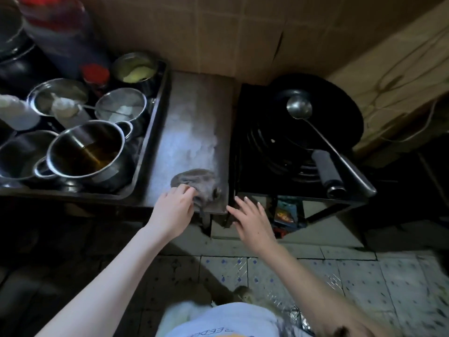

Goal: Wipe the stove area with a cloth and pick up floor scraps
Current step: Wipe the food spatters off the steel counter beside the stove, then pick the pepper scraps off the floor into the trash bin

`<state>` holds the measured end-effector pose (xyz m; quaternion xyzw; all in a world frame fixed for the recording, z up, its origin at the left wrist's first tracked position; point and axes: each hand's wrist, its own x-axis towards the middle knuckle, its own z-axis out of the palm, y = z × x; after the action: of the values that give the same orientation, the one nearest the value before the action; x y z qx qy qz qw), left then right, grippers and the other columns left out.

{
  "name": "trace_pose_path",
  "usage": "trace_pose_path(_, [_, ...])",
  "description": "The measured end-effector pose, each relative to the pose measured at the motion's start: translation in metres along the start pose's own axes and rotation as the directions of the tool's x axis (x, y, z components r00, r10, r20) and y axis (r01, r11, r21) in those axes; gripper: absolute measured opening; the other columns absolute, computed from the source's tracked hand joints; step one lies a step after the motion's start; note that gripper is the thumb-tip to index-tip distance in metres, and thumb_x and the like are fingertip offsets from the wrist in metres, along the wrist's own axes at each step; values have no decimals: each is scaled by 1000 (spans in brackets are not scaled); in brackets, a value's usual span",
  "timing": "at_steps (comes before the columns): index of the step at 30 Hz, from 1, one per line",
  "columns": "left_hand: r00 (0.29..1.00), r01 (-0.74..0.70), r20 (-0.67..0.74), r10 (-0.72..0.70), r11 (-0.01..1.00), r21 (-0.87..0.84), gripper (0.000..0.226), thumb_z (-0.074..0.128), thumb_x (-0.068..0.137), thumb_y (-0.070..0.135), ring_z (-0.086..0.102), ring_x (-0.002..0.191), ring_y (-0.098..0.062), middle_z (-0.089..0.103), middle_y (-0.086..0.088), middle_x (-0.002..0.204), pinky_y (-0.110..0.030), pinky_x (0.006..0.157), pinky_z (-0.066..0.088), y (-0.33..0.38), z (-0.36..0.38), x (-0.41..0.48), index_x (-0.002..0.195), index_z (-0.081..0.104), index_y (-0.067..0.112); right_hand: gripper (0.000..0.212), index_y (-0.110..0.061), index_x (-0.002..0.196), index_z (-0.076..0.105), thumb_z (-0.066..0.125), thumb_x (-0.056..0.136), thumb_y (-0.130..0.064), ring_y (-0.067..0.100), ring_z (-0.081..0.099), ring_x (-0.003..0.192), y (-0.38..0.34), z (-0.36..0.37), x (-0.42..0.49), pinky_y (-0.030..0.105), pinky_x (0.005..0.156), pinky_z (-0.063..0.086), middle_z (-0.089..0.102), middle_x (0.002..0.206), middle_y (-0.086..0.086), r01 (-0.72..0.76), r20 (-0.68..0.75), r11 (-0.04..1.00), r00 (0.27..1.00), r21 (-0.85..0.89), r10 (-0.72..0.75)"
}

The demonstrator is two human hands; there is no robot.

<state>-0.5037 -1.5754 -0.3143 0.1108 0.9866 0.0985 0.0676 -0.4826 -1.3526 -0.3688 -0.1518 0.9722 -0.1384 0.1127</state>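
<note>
A grey cloth (196, 182) lies bunched at the near end of a steel counter strip (192, 122) beside the stove (298, 152). My left hand (173, 210) grips the cloth's near edge with curled fingers. To its right, my right hand (252, 220) hovers in front of the gap between counter and stove, fingers spread, holding nothing. On the stove sits a black wok (315, 113) with a steel ladle (300, 108) resting in it. Patterned floor tiles (364, 278) lie below; a small pale scrap (243, 291) shows near my body.
A dark tray (148, 132) at left holds several steel pots and bowls, one pot (87, 152) with brown liquid, plus squeeze bottles (17, 113). Cardboard panels (218, 30) line the wall behind. Colourful packets (285, 211) sit under the stove frame.
</note>
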Motion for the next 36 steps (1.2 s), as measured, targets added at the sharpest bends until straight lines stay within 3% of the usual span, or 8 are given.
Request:
trace_pose_path(8, [955,-294,49,291,954,60,37,42,96,23,49,118,-21,48,3,134,-33,94,39,108,16,20,133,45,24,45,-35,140,38,45,97,-22,14,18,144,73,-25,-85,39,117,9,26,154,-8,-257,-135,966,956,36,260])
trace_pose_path(13, [902,-424,136,411,902,87,40,38,98,25,46,124,-20,42,3,141,-33,99,39,175,30,27,138,39,22,44,-32,137,43,46,95,-19,18,27,141,117,-39,-145,41,114,20,35,150,-7,-409,-207,911,888,55,411])
trace_pose_path(19, [791,-598,209,575,799,65,39,36,99,24,43,126,-20,39,2,143,-34,103,36,255,48,31,138,37,22,45,-33,139,39,41,97,-18,20,20,144,160,-46,-212,43,118,14,29,154,-6,-575,-219,813,784,96,581])
trace_pose_path(22, [714,-691,211,668,721,57,37,37,99,23,43,125,-20,40,2,142,-34,103,35,288,49,35,136,39,23,43,-32,136,44,46,96,-17,21,24,142,169,-49,-242,43,116,15,33,152,-5,-657,-266,740,695,144,668])
trace_pose_path(25, [645,-762,196,738,641,94,37,38,98,23,43,125,-20,40,1,142,-34,101,34,314,48,42,135,39,21,45,-35,139,38,44,97,-21,18,15,145,174,-45,-265,43,118,8,25,155,-7,-739,-248,645,599,195,761])
trace_pose_path(29, [504,-864,188,843,491,111,37,38,96,21,45,122,-21,42,0,140,-33,98,36,339,45,56,133,40,22,44,-34,139,37,43,97,-22,17,15,145,170,-38,-286,43,118,9,26,154,-7,-831,-242,501,449,240,860])
trace_pose_path(36, [320,-946,252,913,321,38,35,43,93,16,46,121,-22,47,-2,134,-36,95,38,385,53,65,127,47,17,43,-32,138,40,44,97,-21,20,20,144,166,-37,-313,43,117,12,30,153,-4,-907,-261,283,204,313,943])
